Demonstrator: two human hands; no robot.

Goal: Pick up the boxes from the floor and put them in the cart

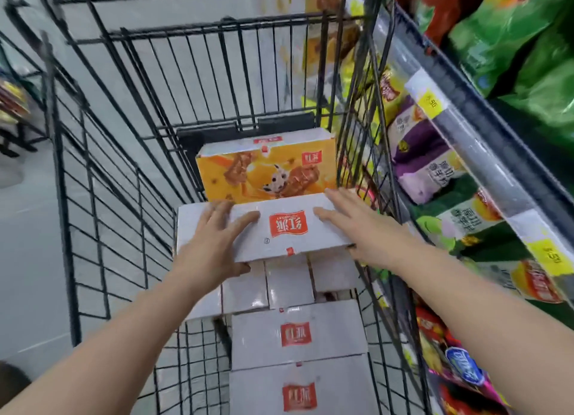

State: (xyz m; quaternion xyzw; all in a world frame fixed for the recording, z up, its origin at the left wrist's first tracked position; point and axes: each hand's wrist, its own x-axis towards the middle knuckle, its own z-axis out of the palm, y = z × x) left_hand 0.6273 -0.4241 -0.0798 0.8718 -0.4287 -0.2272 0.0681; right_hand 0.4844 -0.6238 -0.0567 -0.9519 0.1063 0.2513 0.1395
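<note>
Two hands hold one white box [279, 228] with a red label inside the black wire cart [93, 153]: the left hand [211, 243] lies over the box's left part with fingers spread across the top and the thumb curled under the near edge, and the right hand [357, 225] lies over its right end, fingers straight on top and the thumb tucked below the near right corner. Just beyond the held box an orange box [267, 166] with a printed picture stands on its long edge against the cart's far end. Directly beneath the grip lie several more white boxes [289, 284], and nearer the person two white boxes with red labels [298, 352] lie flat in the cart. To the right of the right hand, outside the wire side, a store shelf [484, 153] carries bagged snacks [528, 41] and yellow price tags [431, 104].
</note>
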